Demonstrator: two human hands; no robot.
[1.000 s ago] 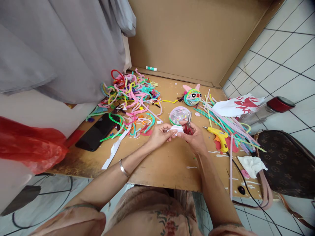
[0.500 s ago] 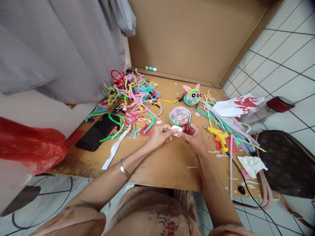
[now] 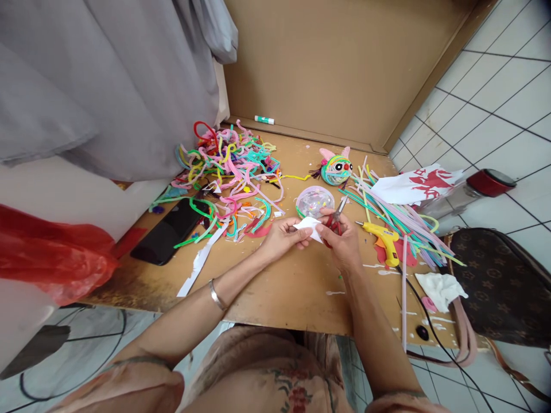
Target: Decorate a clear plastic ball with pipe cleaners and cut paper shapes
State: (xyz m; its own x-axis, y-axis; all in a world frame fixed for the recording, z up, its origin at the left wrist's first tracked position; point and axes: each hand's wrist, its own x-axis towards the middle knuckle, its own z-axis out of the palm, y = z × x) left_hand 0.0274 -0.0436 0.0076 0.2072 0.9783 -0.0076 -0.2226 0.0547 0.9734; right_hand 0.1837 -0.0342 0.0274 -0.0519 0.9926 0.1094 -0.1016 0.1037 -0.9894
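Observation:
A small piece of white paper (image 3: 310, 228) is pinched between the fingers of my left hand (image 3: 282, 240), with one pointed corner showing. My right hand (image 3: 344, 244) is wrapped round red-handled scissors (image 3: 335, 219), blades pointing up and away, and its thumb touches the paper's right edge. Just beyond my hands sits a round clear bowl with a lilac rim (image 3: 315, 202) and small colourful bits in it. A ball-shaped figure (image 3: 336, 167) with pink ears, googly eyes and a red nose stands behind the bowl.
Tangled pipe cleaners (image 3: 235, 166) and a black phone (image 3: 170, 232) lie at left, near a white paper strip (image 3: 202, 261). On the right are straight pipe cleaners (image 3: 387, 212), a yellow glue gun (image 3: 383, 240) with its cable, a bottle (image 3: 469, 192) and a brown bag (image 3: 499, 287).
The white paper has turned in my fingers and shows more of its surface. My right hand and the scissors have shifted slightly to the right.

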